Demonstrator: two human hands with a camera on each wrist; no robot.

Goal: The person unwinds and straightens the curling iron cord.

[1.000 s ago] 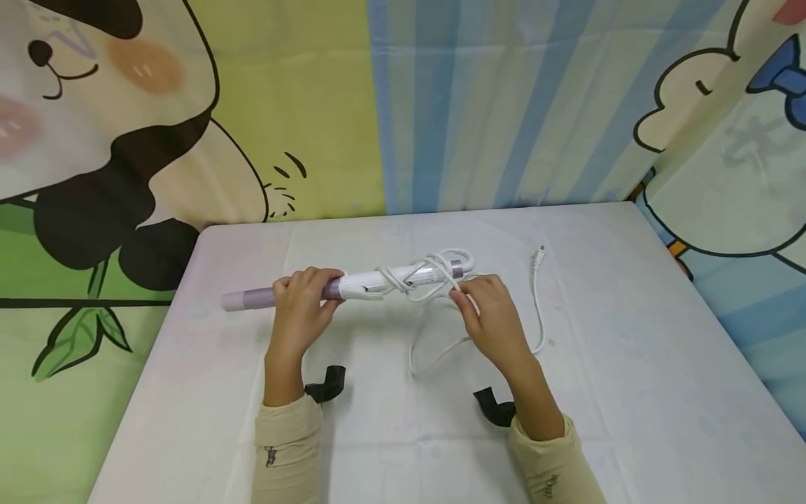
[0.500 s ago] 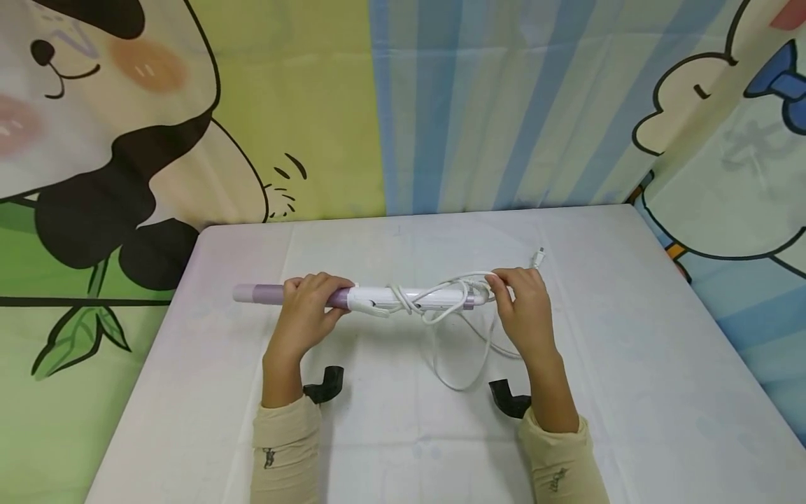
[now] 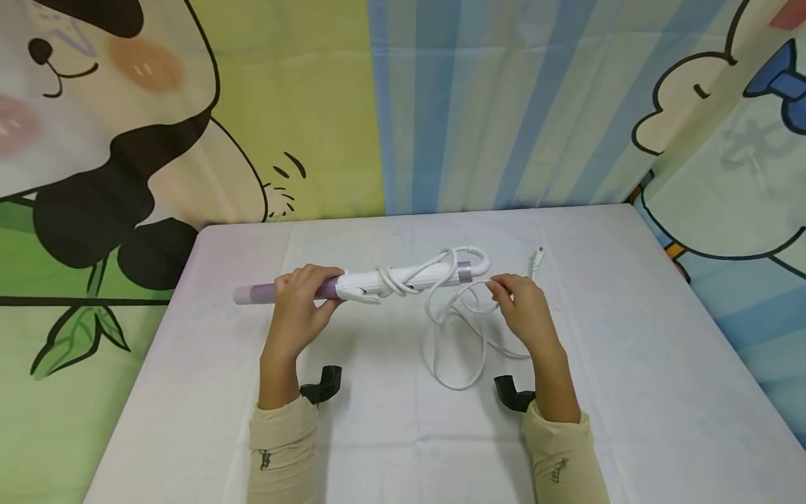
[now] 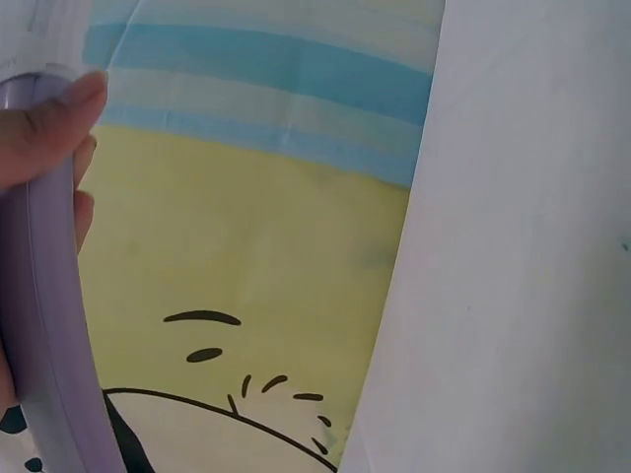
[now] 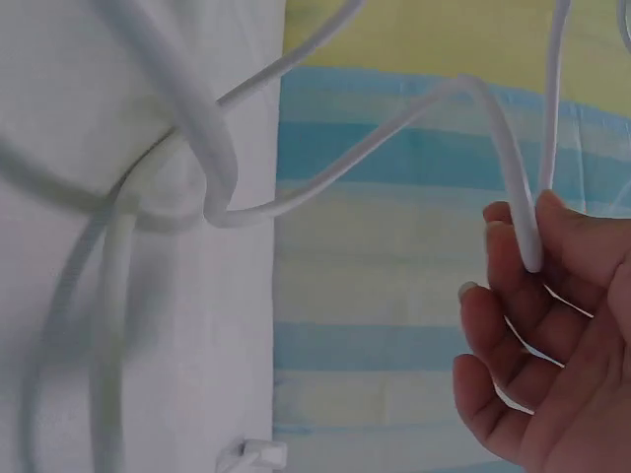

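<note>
While the left hand (image 3: 302, 301) grips the wand (image 3: 366, 281) over the bench (image 3: 378, 441), the right hand (image 3: 524, 311) pinches the cord (image 5: 182, 94) near the wand's right end. Maybe it's winding or unwinding; next needs another careful turn round the wand.

Purple rod (image 4: 44, 296); left hand (image 4: 41, 140) around it
</note>
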